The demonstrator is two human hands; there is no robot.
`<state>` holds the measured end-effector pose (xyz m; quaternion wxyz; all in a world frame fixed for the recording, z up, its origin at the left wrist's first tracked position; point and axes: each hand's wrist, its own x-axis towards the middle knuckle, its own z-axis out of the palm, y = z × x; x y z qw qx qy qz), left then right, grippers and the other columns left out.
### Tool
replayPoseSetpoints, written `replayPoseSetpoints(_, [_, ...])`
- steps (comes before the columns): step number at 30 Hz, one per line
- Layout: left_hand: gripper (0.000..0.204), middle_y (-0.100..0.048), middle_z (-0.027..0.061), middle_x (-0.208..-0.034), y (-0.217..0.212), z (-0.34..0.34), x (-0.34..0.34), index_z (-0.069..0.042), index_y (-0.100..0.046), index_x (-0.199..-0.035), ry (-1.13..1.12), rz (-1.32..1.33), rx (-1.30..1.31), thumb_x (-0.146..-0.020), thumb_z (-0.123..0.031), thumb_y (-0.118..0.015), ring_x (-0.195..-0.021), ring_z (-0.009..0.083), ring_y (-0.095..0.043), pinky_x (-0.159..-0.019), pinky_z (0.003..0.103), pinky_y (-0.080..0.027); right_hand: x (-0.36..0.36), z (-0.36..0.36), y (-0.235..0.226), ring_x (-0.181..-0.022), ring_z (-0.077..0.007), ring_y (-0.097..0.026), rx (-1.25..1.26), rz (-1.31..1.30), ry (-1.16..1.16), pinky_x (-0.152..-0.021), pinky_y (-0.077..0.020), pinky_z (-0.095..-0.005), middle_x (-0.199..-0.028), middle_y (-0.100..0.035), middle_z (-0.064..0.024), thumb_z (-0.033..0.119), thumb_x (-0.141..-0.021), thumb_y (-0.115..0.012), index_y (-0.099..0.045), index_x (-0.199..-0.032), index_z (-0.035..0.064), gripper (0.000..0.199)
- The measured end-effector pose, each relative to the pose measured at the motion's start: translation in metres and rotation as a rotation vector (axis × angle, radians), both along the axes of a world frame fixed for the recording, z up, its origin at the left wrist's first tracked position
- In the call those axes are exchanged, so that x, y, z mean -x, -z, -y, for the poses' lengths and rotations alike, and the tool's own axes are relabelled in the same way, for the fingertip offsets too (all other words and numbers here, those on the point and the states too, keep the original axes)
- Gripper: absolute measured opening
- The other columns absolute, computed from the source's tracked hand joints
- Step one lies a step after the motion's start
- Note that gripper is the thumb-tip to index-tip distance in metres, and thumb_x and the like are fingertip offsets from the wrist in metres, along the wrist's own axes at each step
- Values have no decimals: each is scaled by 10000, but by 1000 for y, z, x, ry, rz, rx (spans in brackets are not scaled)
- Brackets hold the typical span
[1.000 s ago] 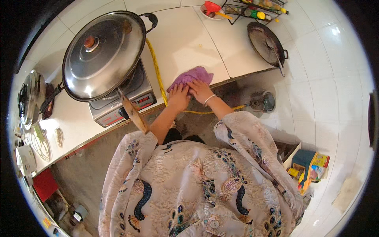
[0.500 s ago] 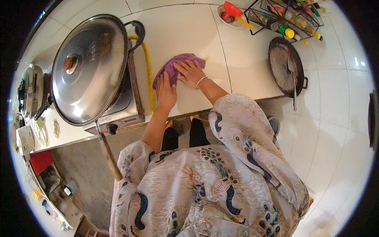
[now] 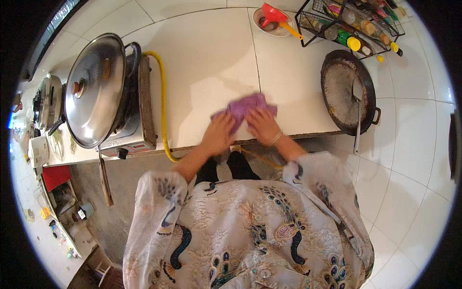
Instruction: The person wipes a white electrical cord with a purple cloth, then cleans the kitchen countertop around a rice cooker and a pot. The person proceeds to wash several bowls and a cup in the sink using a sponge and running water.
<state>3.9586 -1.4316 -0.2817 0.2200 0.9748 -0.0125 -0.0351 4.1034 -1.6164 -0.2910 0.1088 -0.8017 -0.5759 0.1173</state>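
Observation:
A crumpled purple cloth lies on the white tiled counter, close to its front edge. My left hand is on the cloth's left end, fingers curled onto it and a little blurred. My right hand, with a bracelet at the wrist, presses on its right part, fingers bent over the fabric. The cloth is bunched between both hands, and its underside is hidden.
Left stands a gas stove bearing a pan with a domed steel lid; a yellow hose runs beside it. Right is a dark wok with a spatula. Behind are a bowl with a red funnel and a bottle rack.
Both hands have drawn the cloth toward me and to the right, nearer the counter's front edge. Spread flatter before, the cloth is now more bunched. My view has shifted too.

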Motion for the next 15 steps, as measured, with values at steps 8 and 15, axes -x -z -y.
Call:
replayPoseSetpoints(8, [599, -357, 158, -1382, -1, 67, -66, -13, -402, -1312, 80, 47, 115, -843, -371, -504, -1309, 313, -279, -1081, 456, -182, -33, 76, -1, -1247, -368, -314, -27, 60, 300, -1043, -194, -513, -1404, -319, -137, 316, -839, -520, -418, -1306, 89, 530])
replayPoseSetpoints(15, [535, -365, 170, -1374, 28, -41, -203, -11, -419, -1291, -140, 87, -132, -870, -340, -456, -1297, 316, -300, -1052, 475, -244, -152, -66, 34, -1270, -385, -278, -23, 107, 444, -1063, -158, -509, -1431, -269, -164, 411, -883, -414, -358, -1356, 134, 550])
